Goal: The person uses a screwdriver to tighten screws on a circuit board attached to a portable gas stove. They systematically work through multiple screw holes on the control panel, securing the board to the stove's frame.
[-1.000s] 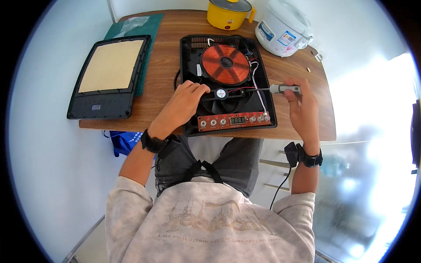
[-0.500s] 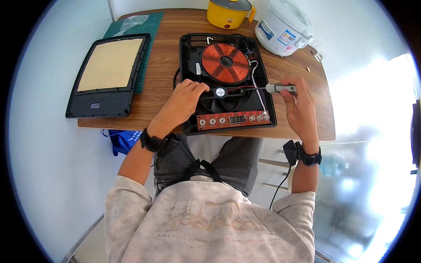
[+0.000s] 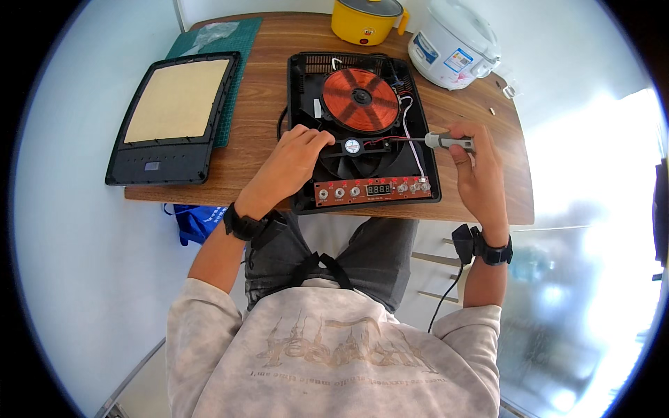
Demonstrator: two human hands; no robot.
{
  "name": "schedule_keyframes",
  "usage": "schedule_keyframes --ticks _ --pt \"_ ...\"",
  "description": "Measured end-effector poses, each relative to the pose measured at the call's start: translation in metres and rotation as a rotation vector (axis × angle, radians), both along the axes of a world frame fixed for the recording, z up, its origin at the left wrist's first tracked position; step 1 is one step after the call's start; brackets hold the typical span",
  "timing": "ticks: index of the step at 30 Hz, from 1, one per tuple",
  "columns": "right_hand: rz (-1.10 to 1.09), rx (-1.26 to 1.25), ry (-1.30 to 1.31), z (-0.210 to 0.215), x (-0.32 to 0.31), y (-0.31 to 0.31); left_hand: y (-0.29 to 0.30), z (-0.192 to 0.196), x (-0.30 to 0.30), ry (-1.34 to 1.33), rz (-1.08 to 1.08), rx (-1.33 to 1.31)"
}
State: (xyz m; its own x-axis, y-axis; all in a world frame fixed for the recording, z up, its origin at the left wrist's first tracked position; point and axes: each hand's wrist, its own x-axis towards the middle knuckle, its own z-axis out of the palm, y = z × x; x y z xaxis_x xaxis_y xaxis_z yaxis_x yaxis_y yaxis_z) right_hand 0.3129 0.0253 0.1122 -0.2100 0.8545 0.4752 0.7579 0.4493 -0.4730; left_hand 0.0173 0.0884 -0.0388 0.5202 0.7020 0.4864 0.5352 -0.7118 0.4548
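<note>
An opened induction cooker base [image 3: 295, 97] lies on the table in front of me, with a round copper-red coil [image 3: 376, 104] in its far half. Nearer to me sit a black cooling fan [image 3: 353, 147] and a red-brown control board [image 3: 346, 191]. My left hand [image 3: 291, 159] is closed at the left side of the fan, its fingertips gripping the frame there. In my right hand [image 3: 479, 167] is a screwdriver [image 3: 449, 141] with a grey handle, held level. Its thin shaft points left over the white wires toward the fan; where the tip touches, I cannot tell.
On the left, the cooker's black top cover [image 3: 157, 164], with a beige sheet on it, lies partly over a green cutting mat [image 3: 240, 63]. A yellow pot [image 3: 362, 24] and a white rice cooker [image 3: 449, 49] stand at the back. A small pale piece [image 3: 492, 111] lies to the right.
</note>
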Motion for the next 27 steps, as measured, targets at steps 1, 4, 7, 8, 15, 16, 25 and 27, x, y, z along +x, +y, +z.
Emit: schedule_keyframes --ticks 1,4,7,8,15,16,25,27 --pt "0.005 0.007 -0.001 0.000 0.000 0.000 0.000 0.000 0.000 0.004 -0.002 0.000" --pt "0.011 0.021 -0.012 -0.001 0.002 0.000 0.001 -0.001 0.000 0.003 -0.005 0.018" --pt "0.009 0.011 -0.024 -0.001 0.002 0.001 0.001 -0.002 0.000 0.012 0.009 0.015" --pt "0.012 0.004 -0.020 -0.001 0.003 0.001 0.001 -0.001 0.000 0.027 0.009 -0.009" --pt "0.074 -0.079 -0.042 0.006 0.005 -0.004 0.001 0.000 -0.001 0.040 0.007 -0.054" --pt "0.082 -0.076 -0.048 0.007 0.005 -0.004 0.001 0.000 -0.001 0.036 0.007 -0.052" --pt "0.034 -0.089 -0.139 0.015 -0.010 -0.001 0.002 0.000 -0.001 0.032 -0.001 -0.026" --pt "0.000 -0.062 -0.149 0.018 -0.021 0.005 0.003 -0.002 -0.001 0.027 0.001 -0.015"
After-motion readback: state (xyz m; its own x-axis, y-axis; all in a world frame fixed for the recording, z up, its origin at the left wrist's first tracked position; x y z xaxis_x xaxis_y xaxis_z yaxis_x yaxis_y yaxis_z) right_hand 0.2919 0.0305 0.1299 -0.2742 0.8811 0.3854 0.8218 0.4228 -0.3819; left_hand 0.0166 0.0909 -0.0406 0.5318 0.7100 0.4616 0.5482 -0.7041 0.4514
